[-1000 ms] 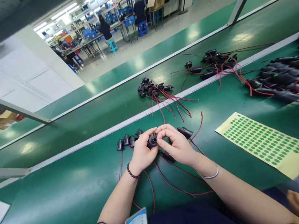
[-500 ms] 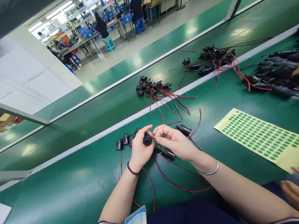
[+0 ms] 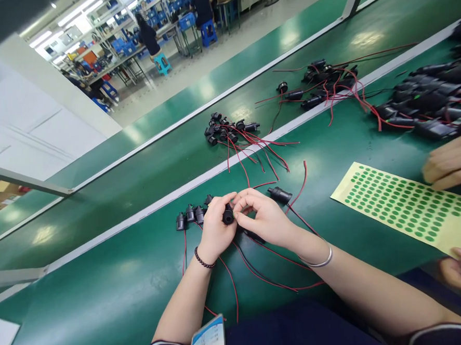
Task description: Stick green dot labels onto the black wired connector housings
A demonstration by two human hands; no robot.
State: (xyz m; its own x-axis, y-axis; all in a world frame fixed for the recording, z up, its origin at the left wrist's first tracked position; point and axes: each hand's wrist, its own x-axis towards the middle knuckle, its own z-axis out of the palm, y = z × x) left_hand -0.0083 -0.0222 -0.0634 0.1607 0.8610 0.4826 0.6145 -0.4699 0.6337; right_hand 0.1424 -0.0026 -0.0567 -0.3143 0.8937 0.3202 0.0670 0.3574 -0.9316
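Observation:
My left hand (image 3: 218, 225) is closed round a black cylindrical part (image 3: 228, 215), whose round end with a dark hole faces me. Against its side, my right hand (image 3: 262, 217) has thumb and forefinger pinched together on a small green round sticker, now mostly hidden by the fingertips. Just left of my hands stand several similar black parts (image 3: 181, 222) with red wires. Another black wired part (image 3: 280, 195) lies behind my right hand, and more are partly covered beneath it.
A yellow sheet of green dot stickers (image 3: 396, 204) lies to the right, with a co-worker's hand (image 3: 454, 164) over its far edge. Heaps of black wired parts (image 3: 429, 98) sit at the right and on the strip beyond the pale rail (image 3: 169, 185). Red wires trail across the green surface.
My right fingertips have moved in against the black part, and the green sticker between them is now mostly covered. A co-worker's hand has come from the heap toward the sticker sheet.

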